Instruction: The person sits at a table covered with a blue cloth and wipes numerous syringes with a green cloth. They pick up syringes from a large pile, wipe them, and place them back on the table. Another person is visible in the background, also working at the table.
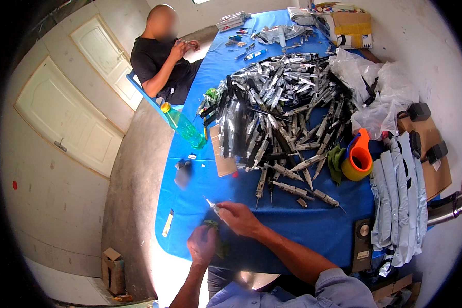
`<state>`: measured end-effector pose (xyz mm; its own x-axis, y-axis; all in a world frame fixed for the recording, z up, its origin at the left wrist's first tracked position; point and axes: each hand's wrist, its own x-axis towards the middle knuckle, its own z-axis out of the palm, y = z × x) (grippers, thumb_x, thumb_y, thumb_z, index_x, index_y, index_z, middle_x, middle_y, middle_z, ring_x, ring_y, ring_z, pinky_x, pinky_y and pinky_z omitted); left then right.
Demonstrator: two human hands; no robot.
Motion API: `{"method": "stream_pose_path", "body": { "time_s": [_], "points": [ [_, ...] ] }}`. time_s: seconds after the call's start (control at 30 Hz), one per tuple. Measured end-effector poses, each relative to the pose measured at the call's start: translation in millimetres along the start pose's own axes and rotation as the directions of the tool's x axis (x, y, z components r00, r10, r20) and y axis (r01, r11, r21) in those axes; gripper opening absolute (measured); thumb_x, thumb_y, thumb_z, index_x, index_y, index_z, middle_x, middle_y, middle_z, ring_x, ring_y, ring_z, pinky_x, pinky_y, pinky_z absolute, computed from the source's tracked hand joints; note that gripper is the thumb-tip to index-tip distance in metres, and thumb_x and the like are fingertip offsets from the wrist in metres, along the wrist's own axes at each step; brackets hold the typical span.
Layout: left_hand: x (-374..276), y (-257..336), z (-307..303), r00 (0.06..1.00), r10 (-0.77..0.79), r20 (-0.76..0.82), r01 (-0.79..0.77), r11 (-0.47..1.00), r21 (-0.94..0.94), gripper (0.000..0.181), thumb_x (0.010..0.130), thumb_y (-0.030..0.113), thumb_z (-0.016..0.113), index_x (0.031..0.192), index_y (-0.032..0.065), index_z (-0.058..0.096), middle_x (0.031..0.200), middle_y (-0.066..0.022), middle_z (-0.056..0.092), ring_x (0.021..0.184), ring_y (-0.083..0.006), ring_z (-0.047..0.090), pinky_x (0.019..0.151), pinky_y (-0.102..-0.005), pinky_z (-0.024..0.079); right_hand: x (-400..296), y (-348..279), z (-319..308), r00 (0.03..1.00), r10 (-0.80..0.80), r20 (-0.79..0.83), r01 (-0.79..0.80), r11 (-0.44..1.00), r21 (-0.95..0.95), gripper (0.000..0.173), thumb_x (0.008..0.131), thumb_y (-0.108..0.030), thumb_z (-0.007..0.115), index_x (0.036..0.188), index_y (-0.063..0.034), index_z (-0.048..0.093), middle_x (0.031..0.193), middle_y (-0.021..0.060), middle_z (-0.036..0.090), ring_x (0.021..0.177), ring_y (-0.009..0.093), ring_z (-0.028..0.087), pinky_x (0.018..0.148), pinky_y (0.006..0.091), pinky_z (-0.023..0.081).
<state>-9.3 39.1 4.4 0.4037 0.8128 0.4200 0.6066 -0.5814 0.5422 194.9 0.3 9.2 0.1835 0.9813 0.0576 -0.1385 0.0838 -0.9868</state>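
Note:
In my right hand [241, 218] is a slim, pale pen-like device [212, 205] with a thin pointed tip. The tip points up and to the left, over the blue tablecloth [312, 227]. Just below it, my left hand [201, 244] grips a green cloth [222, 248], part of which hangs down near the table's front edge. Beyond my hands lies a large heap of similar grey, white and black devices [277, 96], some with thin metal tips. A utility knife [168, 223] rests on the cloth to the left of my hands.
A green plastic bottle [184, 127] lies beside a cardboard piece [220, 152]. Right of the heap are an orange-and-yellow tape dispenser [356, 163], another green cloth [335, 163], silvery packets [398, 204] and clear plastic bags [389, 88]. Across the table's left side sits another person [161, 65].

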Motion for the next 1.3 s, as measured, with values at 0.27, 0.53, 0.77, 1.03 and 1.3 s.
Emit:
{"method": "stream_pose_path", "body": {
  "time_s": [0.27,0.53,0.77,1.03,1.3],
  "points": [
    [60.6,53.7,-49.6,0.984,-0.173,0.033,0.176,0.962,-0.211,0.018,0.098,0.015,0.071,0.100,-0.0037,0.070,0.079,-0.0061,0.069,0.071,-0.0103,0.059,0.063,-0.0303,0.051,1.4,0.7,1.5,0.997,0.060,-0.056,-0.050,0.985,0.166,0.036,0.106,-0.019,0.053,0.134,0.0019,0.062,0.091,0.0035,0.065,0.079,0.011,0.059,0.067,0.0283,0.050],
    [272.9,186.1,7.3,0.917,0.284,0.279,-0.235,0.952,-0.199,0.049,0.094,0.022,0.070,0.137,0.0011,0.058,0.077,-0.0161,0.068,0.068,-0.0242,0.067,0.064,-0.0386,0.052,4.2,13.0,4.3,0.994,0.030,-0.105,-0.026,0.999,0.042,0.039,0.106,-0.021,0.055,0.137,0.0020,0.059,0.090,0.0026,0.063,0.071,0.010,0.058,0.063,0.0271,0.051],
    [378.0,210.1,74.9,0.917,0.272,0.292,-0.213,0.953,-0.217,0.062,0.091,0.026,0.073,0.143,-0.0018,0.054,0.088,-0.0121,0.071,0.078,-0.0148,0.065,0.069,-0.0280,0.052,-0.9,0.3,11.1,0.993,0.057,-0.105,-0.028,0.966,0.257,0.033,0.106,-0.023,0.059,0.130,0.0010,0.062,0.082,-0.0033,0.054,0.066,0.004,0.045,0.056,0.0241,0.041],
    [242.6,169.3,24.4,0.949,0.210,0.236,-0.028,0.800,-0.600,0.022,0.098,0.014,0.073,0.114,-0.0001,0.069,0.084,0.0005,0.067,0.071,-0.0046,0.056,0.060,-0.0229,0.045,6.8,6.6,-1.0,0.981,0.155,-0.113,-0.106,0.928,0.357,0.037,0.107,-0.025,0.051,0.134,-0.0010,0.061,0.090,0.0032,0.063,0.069,0.011,0.056,0.059,0.0270,0.049],
    [76.5,91.0,9.3,0.987,0.048,0.155,0.023,0.904,-0.427,0.015,0.094,0.011,0.075,0.105,0.0015,0.071,0.095,-0.0094,0.075,0.078,-0.0168,0.070,0.068,-0.0312,0.056,18.1,19.1,-9.3,0.980,0.147,-0.133,-0.014,0.722,0.692,0.038,0.107,-0.023,0.047,0.140,-0.0045,0.057,0.107,0.0065,0.066,0.090,0.017,0.065,0.075,0.0307,0.055]
  ]
}}
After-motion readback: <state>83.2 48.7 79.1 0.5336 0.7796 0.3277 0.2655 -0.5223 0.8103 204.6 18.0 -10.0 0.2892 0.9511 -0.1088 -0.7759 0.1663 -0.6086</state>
